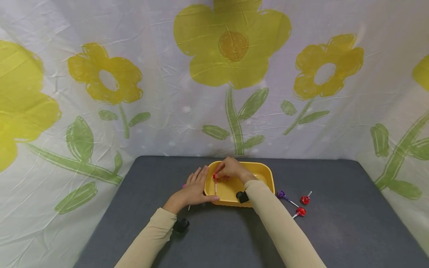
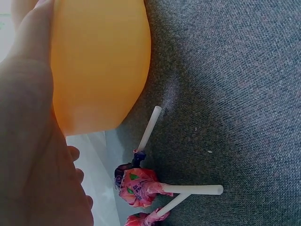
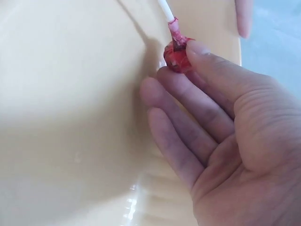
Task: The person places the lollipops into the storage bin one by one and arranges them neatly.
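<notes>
A yellow plastic tray (image 1: 231, 203) stands on the dark table, its orange-looking outer wall filling the top of the left wrist view. My left hand (image 1: 193, 190) lies against the tray's left end, fingers extended and thumb along the front rim. Inside the tray, my right hand (image 1: 231, 169) pinches a red-wrapped lollipop (image 3: 176, 59) by its head between thumb and forefinger. The lollipop's white stick (image 1: 216, 187) points toward the near side. Beside the left hand, low in the left wrist view, lie a pink-red lollipop (image 2: 138, 187), a dark-wrapped lollipop (image 2: 123, 173) and another reddish one, partly cut off.
Right of the tray lie a purple lollipop (image 1: 281, 194) and two red lollipops, one farther back (image 1: 305, 200) and one nearer (image 1: 301, 211). The grey table (image 1: 335, 230) ends at the back against a hanging cloth (image 1: 161, 123) printed with yellow flowers.
</notes>
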Available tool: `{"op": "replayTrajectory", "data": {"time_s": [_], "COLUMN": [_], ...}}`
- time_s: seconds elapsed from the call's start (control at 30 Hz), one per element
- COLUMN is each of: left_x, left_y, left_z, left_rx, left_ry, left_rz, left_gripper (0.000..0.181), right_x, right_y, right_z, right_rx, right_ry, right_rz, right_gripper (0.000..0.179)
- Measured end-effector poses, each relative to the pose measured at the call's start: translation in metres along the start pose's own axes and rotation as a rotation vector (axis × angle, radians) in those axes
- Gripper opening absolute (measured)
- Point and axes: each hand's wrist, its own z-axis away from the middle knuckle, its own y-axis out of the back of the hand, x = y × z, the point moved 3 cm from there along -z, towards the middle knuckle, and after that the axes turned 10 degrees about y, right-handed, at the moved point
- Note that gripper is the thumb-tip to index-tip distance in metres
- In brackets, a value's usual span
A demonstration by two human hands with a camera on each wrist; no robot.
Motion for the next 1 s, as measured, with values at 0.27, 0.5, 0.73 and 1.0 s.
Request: {"op": "replayTrajectory", "data": {"time_s": [0.27, 0.5, 0.73, 1.0], "left_x": [0.000, 0.000, 0.000, 0.000], "left_y": [-0.001, -0.002, -0.002, -0.001], "left_z": [0.000, 0.000, 0.001, 0.001], "left_rx": [-0.009, 0.000, 0.006, 0.004], "left_ry": [0.008, 0.006, 0.007, 0.010], "left_rz": [0.004, -0.002, 0.005, 0.005], "left_gripper": [0.123, 0.122, 0.122, 0.121], "right_x": [0.008, 0.010, 0.011, 0.020], "right_y": [0.000, -0.003, -0.004, -0.010], "right_z": [0.003, 0.006, 0.010, 0.007], "right_rx": [0.022, 0.053, 0.112, 0.149], "right_ry": [-0.011, 0.005, 0.014, -0.010], "right_rz": [-0.027, -0.079, -0.130, -0.134], "right_gripper": [0.016, 0.019, 0.022, 0.021]}}
